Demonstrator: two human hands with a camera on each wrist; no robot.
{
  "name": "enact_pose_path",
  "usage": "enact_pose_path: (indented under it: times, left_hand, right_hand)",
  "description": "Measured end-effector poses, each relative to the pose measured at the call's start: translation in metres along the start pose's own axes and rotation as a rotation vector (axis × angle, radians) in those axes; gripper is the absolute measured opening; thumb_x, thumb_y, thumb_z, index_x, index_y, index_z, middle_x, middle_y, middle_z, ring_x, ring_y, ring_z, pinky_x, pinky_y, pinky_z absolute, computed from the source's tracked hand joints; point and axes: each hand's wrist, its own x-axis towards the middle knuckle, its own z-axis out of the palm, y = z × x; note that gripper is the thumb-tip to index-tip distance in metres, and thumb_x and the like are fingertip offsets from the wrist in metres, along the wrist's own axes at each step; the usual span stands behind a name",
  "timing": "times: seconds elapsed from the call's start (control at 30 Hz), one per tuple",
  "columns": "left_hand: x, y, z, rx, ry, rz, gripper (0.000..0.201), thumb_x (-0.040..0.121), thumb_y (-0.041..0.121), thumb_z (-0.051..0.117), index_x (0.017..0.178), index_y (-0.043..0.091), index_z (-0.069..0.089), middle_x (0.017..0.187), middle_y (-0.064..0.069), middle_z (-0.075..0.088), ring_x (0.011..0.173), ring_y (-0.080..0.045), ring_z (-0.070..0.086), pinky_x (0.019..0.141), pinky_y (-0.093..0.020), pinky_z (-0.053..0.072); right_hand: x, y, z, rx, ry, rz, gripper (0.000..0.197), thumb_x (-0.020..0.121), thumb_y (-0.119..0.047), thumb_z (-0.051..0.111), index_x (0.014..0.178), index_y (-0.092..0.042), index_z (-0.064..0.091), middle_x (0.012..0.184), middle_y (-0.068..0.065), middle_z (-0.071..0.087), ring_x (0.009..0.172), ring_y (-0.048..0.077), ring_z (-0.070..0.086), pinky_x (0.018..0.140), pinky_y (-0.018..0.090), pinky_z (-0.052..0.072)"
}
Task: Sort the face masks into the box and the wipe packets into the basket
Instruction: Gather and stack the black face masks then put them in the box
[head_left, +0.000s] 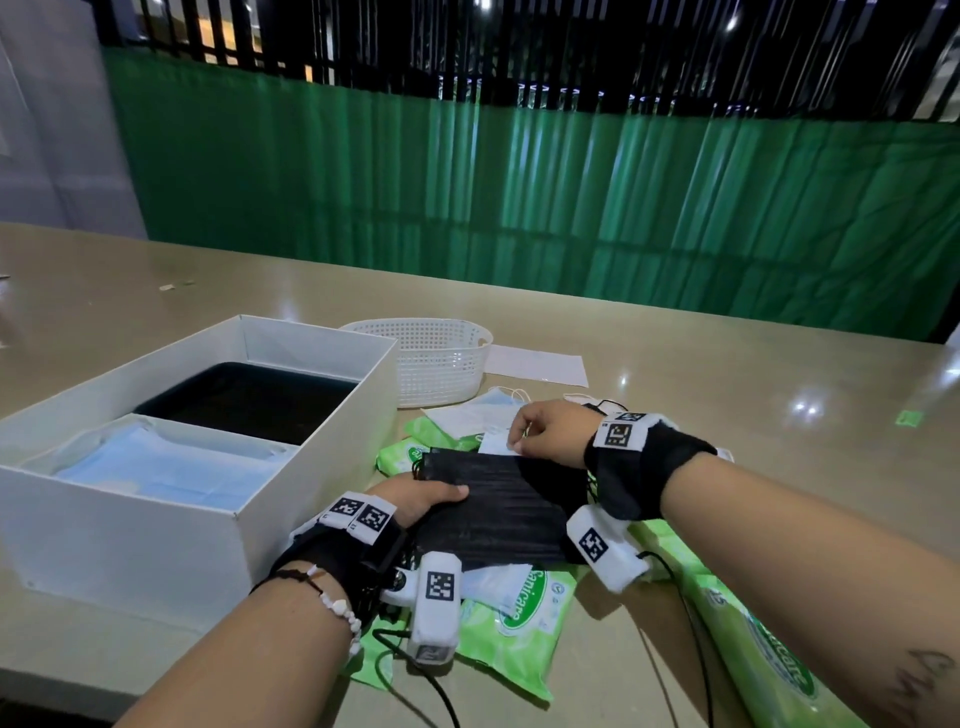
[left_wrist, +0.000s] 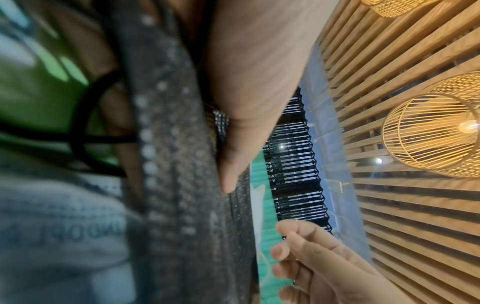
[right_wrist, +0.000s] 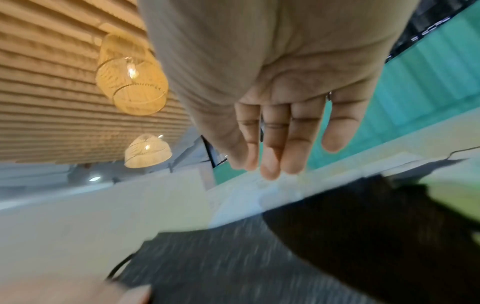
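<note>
Black mask (head_left: 488, 512) atop green wipe packets (head_left: 511, 618); blue masks (head_left: 156, 467) in box (head_left: 311, 415).

The black face mask (head_left: 488, 512) covers part of the wipe packets (head_left: 511, 618). The right hand (head_left: 553, 434) looks blurry in the right wrist view.

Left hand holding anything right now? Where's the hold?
Yes: the left hand grips the black face mask at its left short edge, thumb on top, by the ear loop.

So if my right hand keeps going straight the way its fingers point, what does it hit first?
Probably the white mask just past the fingers of the right hand, with the basket farther along. Depth is hard to judge.
</note>
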Motion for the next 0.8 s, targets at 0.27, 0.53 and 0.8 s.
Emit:
enact_pose_path:
  times: [0.27, 0.53, 0.8]
  left_hand:
    - [0.007, -0.003, -0.002, 0.067, 0.014, -0.018, 0.013, 0.081, 0.021, 0.073, 0.087, 0.01, 0.067, 0.08, -0.009, 0.07, 0.067, -0.02, 0.066, 0.066, -0.027, 0.055]
    - [0.012, -0.003, -0.005, 0.063, -0.012, -0.031, 0.01, 0.082, 0.02, 0.071, 0.086, 0.013, 0.067, 0.084, -0.009, 0.071, 0.074, -0.023, 0.067, 0.077, -0.032, 0.056]
    - [0.015, -0.004, -0.006, 0.093, -0.001, -0.046, 0.011, 0.08, 0.023, 0.072, 0.081, 0.014, 0.066, 0.078, -0.005, 0.071, 0.071, -0.02, 0.067, 0.073, -0.028, 0.056]
  right_hand:
    - [0.013, 0.067, -0.043, 0.059, 0.208, 0.342, 0.006, 0.086, -0.018, 0.057, 0.084, -0.013, 0.06, 0.082, 0.005, 0.06, 0.076, 0.021, 0.054, 0.054, 0.022, 0.038]
    - [0.022, 0.079, -0.021, -0.164, -0.113, 0.339, 0.07, 0.084, -0.044, 0.064, 0.141, -0.015, 0.037, 0.143, 0.001, 0.044, 0.13, 0.02, 0.043, 0.106, 0.028, 0.031]
    - [0.035, 0.071, -0.004, -0.228, -0.051, 0.315, 0.045, 0.09, -0.034, 0.058, 0.132, -0.017, 0.053, 0.13, 0.002, 0.057, 0.117, 0.019, 0.053, 0.094, 0.024, 0.04]
